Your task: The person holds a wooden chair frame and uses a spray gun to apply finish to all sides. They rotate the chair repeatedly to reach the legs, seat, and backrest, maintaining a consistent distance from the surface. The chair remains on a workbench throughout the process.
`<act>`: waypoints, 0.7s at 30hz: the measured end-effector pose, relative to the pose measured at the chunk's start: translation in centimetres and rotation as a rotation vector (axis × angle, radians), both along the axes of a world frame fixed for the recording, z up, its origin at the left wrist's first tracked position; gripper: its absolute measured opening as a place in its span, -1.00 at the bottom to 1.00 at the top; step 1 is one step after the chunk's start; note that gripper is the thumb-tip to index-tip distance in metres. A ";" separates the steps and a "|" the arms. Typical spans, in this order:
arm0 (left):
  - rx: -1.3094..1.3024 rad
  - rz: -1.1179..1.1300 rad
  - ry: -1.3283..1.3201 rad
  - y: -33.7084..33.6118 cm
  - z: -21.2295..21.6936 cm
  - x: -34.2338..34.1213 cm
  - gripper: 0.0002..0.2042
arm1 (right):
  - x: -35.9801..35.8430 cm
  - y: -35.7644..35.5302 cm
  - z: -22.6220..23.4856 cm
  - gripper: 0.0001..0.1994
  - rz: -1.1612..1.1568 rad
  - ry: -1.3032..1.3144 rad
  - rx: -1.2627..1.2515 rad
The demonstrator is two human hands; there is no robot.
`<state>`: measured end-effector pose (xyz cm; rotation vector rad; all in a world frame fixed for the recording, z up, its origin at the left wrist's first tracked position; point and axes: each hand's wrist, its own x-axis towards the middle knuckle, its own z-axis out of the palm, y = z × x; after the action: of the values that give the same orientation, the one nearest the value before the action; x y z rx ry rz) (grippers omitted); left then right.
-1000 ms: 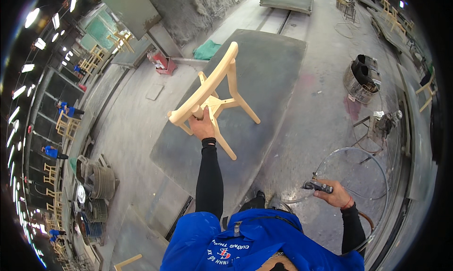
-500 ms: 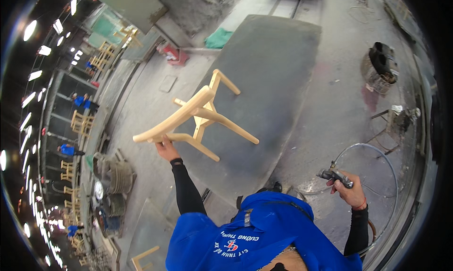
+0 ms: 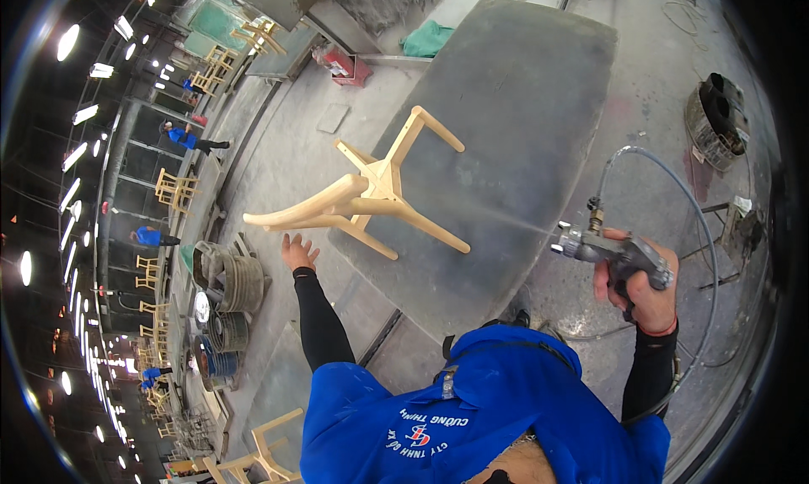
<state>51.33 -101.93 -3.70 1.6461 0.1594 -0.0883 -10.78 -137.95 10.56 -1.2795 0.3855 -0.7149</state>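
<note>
A pale wooden chair frame (image 3: 386,179) without a seat lies tipped over on a large dark grey board (image 3: 514,88), its legs toward the right. Just below its curved rail is my left hand (image 3: 298,253), fingers spread and nothing in them; whether a fingertip still touches the wood I cannot tell. In my right hand (image 3: 653,294) is a metal spray gun (image 3: 600,246), gripped by its handle, with the nozzle facing left. A faint mist streams from the nozzle toward the chair frame. From the gun's top a grey hose (image 3: 704,210) loops over and down past my right forearm.
A dirty bucket (image 3: 715,122) stands at the far right, above a small stand (image 3: 729,244). Left are stacked drums (image 3: 232,278); beyond them, people in blue and more chairs. A red container (image 3: 341,65) and green cloth (image 3: 426,39) lie at the back. Another chair frame (image 3: 268,454) is lower left.
My left hand has let go of the chair's rail, and its fingers have spread. The chair frame has turned somewhat. The spray gun has risen toward the board, and mist now comes out.
</note>
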 end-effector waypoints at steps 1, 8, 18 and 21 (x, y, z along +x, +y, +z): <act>-0.006 0.027 -0.003 0.3 -0.1 -0.3 -0.28 | 0.4 -0.4 0.0 -0.09 0.020 0.046 -0.007; -0.056 0.240 -0.095 4.0 0.8 -0.3 -0.39 | 1.7 -1.4 -0.9 -0.26 0.118 0.029 0.069; 0.123 0.233 -0.413 2.3 7.2 -1.5 -0.52 | 8.2 -3.8 -12.6 -0.70 0.169 0.455 0.111; 0.275 0.166 -0.599 0.1 9.7 -3.1 -0.52 | 8.7 -4.3 -18.1 -0.71 0.108 0.591 0.144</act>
<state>48.19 -101.79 5.97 1.8539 -0.1571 0.5712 -2.03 -142.28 -7.57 -1.3476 0.8241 -0.1983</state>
